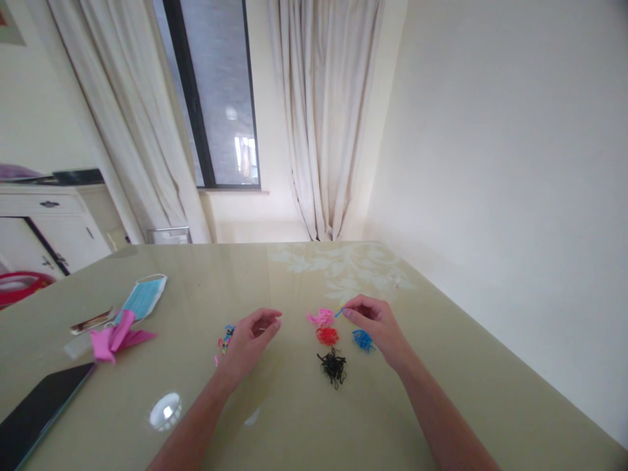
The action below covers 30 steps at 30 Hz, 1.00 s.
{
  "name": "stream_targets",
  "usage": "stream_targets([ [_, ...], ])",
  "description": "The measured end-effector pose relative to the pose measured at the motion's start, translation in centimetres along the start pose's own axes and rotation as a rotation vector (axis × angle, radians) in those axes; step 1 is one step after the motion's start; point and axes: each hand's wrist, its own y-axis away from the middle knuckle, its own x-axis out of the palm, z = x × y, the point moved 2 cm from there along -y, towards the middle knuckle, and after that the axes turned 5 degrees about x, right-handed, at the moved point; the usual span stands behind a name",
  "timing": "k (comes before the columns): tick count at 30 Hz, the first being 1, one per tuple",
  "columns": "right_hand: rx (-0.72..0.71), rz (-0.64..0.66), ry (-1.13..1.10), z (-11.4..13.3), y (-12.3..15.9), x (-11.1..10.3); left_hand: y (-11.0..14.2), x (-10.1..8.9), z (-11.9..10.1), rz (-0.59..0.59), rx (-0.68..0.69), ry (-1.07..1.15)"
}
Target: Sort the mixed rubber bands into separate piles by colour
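Observation:
Pinched in the fingertips of my right hand (375, 320) is a small blue rubber band (339, 313). Just left of that hand lies a heap of pink bands (322, 318), with red bands (328, 336) nearer to me and black bands (333, 367) closer still. A heap of blue bands (363, 340) rests below the right hand's fingers. My left hand (252, 337) hovers with curved fingers, thumb apart from the index finger, and nothing clear between them. Partly hidden behind its wrist is a pile of mixed-colour bands (226, 339).
On the table's (275, 405) left side lie a blue face mask (144, 296), a pink folded item (118, 339), a thin brown-and-white packet (91, 321) and a black tablet-like device (44, 412). A wall (515, 196) runs along the right edge; curtains (324, 118) hang behind.

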Motion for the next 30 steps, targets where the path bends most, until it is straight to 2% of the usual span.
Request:
stream_targets([
  [5,-0.003,-0.001,0.022,-0.3,-0.2,0.2,0.2,0.5,0.1,0.067,0.036,-0.044],
  [9,0.016,-0.012,0.019,-0.7,-0.5,-0.1,0.5,1.2,0.4,0.103,0.171,-0.229],
  [13,0.020,-0.032,0.024,-0.7,-0.5,-0.6,0.7,1.4,0.4,0.089,0.272,-0.375],
  [20,0.008,-0.062,0.053,0.1,-0.3,-1.8,1.0,1.4,0.0,0.085,0.291,-0.520],
  [25,0.011,-0.066,0.164,0.2,-0.5,-3.6,1.1,1.7,0.2,0.107,0.290,-0.502],
  [30,0.086,0.079,0.448,-1.8,-0.8,-5.0,0.8,1.8,0.5,0.084,0.249,-0.313],
])
